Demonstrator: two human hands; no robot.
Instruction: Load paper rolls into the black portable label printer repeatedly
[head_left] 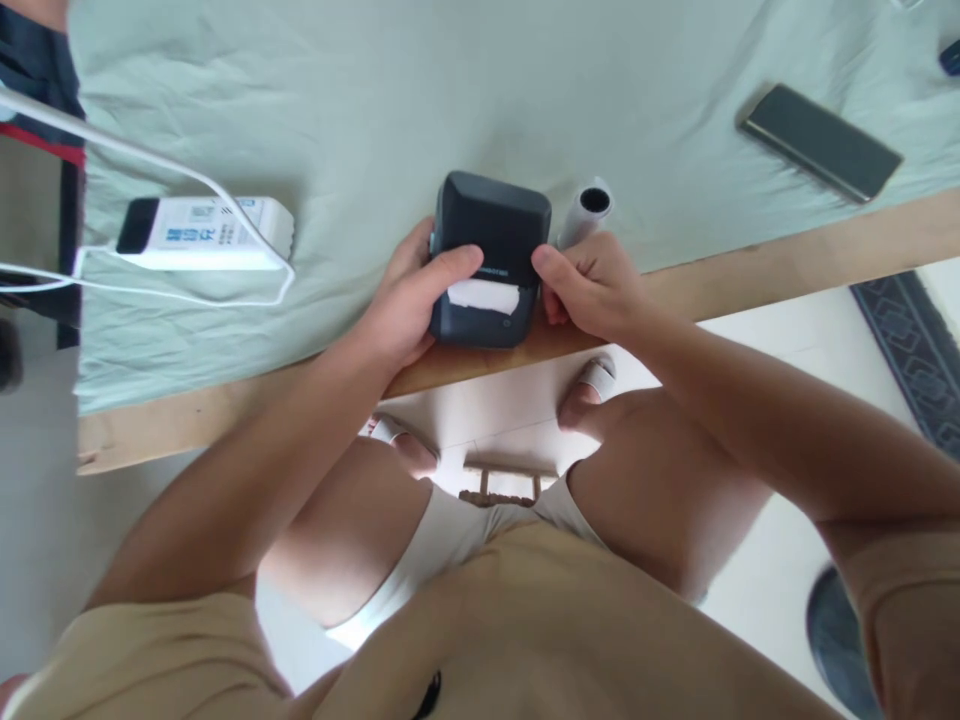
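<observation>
A small dark device (495, 225) with rounded corners is held near the table's front edge, and a white strip of paper (484, 296) shows across its lower part. My left hand (412, 290) grips its left side, thumb on top. My right hand (589, 285) is at its right side, the fingers curled in and the thumb against the device's edge. Just beyond my right hand a white roll (585, 212) with a dark hollow end stands tilted on the cloth.
The table has a pale green cloth (360, 120) and a bare wooden front edge (810, 255). A white power bank-like box (217, 232) with white cables (172, 165) lies at the left. A dark phone (821, 142) lies at the right.
</observation>
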